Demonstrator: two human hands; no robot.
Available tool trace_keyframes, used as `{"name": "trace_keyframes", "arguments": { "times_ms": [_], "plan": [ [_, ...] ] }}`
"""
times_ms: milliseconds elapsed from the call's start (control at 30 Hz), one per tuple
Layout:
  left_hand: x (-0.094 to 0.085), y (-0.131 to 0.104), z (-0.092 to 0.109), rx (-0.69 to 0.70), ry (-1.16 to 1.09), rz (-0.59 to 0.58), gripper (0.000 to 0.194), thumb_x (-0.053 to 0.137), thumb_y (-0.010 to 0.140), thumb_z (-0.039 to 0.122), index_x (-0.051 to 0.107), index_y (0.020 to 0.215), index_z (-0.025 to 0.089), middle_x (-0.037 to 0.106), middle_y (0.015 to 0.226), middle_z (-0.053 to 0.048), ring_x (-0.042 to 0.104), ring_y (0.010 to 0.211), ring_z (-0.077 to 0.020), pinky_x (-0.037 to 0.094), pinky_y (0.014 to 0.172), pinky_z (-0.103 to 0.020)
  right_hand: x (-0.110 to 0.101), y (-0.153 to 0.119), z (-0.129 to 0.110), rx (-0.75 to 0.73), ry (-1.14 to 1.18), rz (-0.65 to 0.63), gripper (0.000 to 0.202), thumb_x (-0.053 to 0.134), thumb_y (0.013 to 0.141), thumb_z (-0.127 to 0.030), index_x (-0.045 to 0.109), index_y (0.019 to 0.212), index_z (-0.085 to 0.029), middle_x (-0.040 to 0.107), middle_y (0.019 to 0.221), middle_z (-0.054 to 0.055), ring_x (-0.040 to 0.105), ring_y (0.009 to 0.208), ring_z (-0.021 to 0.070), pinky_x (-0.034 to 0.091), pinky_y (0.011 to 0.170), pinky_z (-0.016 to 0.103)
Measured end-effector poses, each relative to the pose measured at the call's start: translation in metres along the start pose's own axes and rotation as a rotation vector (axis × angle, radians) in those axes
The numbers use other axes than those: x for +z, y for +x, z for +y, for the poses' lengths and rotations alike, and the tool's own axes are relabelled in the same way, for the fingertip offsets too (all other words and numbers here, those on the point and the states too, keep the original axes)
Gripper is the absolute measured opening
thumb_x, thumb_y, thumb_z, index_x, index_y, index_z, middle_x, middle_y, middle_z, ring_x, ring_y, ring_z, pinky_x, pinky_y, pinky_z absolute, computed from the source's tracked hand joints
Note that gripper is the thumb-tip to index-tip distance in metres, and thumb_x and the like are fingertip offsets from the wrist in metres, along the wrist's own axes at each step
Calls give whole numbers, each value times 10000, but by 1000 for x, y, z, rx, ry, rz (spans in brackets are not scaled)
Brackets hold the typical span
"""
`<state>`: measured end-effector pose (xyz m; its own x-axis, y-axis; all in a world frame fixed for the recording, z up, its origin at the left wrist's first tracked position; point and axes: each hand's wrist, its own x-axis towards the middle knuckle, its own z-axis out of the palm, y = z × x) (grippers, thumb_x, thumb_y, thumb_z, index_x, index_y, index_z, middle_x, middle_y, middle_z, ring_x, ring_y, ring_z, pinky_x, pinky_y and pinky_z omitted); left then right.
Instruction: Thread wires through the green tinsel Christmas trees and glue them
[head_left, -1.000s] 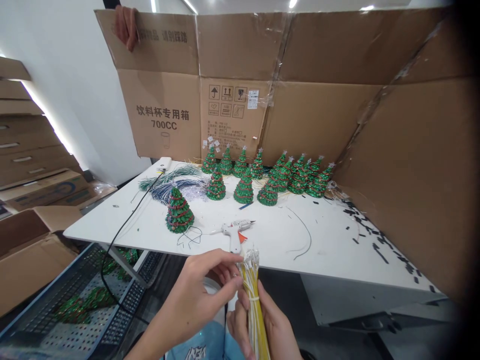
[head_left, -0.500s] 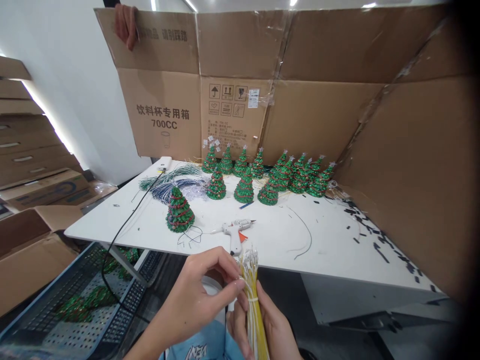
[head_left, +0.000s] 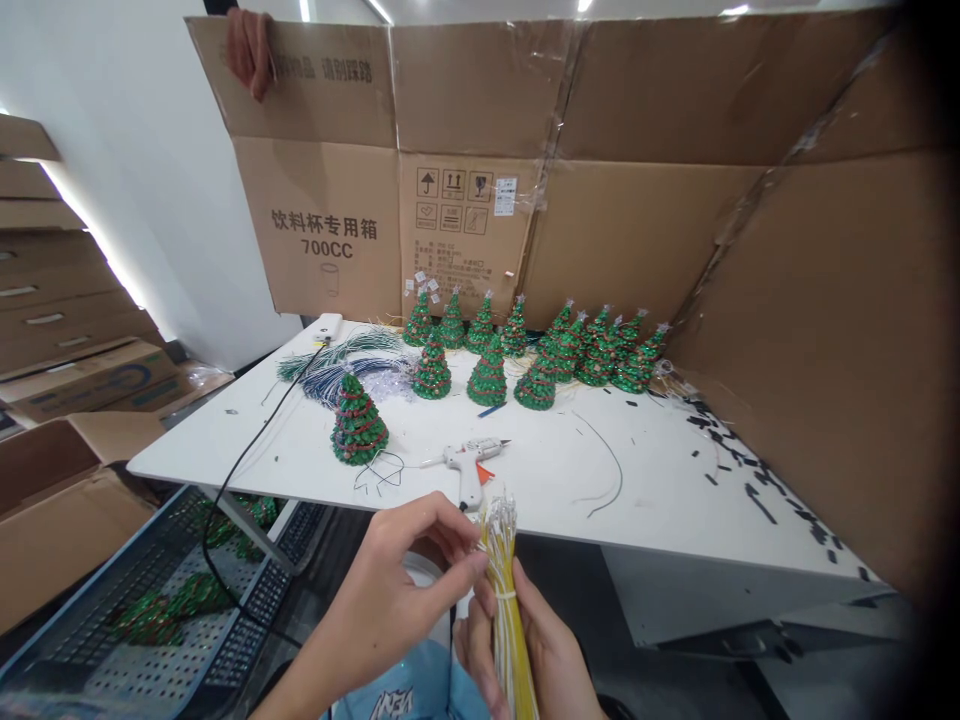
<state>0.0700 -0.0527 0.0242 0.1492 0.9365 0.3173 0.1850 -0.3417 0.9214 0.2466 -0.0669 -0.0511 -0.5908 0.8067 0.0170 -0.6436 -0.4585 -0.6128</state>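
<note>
Below the table's front edge, my right hand (head_left: 551,640) wraps round a bundle of yellow and white wires (head_left: 514,630), bound by a pale tie, with its bare-looking white ends upward. My left hand (head_left: 409,580) is at the bundle's upper left side, thumb and fingers pinched on thin white wire ends there. Just beyond the bundle lies a white glue gun (head_left: 466,462) with an orange trigger, its nozzle pointing right. To its left stands a small green Christmas tree (head_left: 358,425) with red garland, thin dark wire beside its base.
Several more trees (head_left: 487,372) stand toward the back of the white table (head_left: 540,460). Green and blue wire bundles (head_left: 341,375) lie at the back left, black scraps (head_left: 765,500) along the right. Cardboard (head_left: 637,230) walls the table; a blue crate (head_left: 232,640) holding trees sits lower left.
My left fingers have shifted very slightly at the side of the wire bundle. My right hand keeps its hold, and the things on the table stay in place.
</note>
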Motion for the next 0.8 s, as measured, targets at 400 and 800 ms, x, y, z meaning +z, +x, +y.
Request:
{"name": "trace_keyframes", "arguments": {
  "times_ms": [400, 800],
  "plan": [
    [0, 2, -1, 36, -14, 5, 168, 785, 1026, 236, 833, 1182, 278, 813, 949, 3, 755, 861, -142, 602, 831, -236, -1, -2, 3, 33, 13, 24, 594, 374, 1147, -703, 624, 902, -222, 649, 521, 10, 382, 405, 116, 223, 474, 245],
    [1, 2, 2, 7, -34, 24, 86, 798, 1014, 253, 801, 1091, 215, 795, 894, -18, 746, 809, -153, 607, 779, -248, -1, 0, 4, 45, 12, 37, 586, 391, 1137, -716, 609, 914, -220, 650, 522, 8, 372, 401, 111, 222, 456, 230]
  ]
}}
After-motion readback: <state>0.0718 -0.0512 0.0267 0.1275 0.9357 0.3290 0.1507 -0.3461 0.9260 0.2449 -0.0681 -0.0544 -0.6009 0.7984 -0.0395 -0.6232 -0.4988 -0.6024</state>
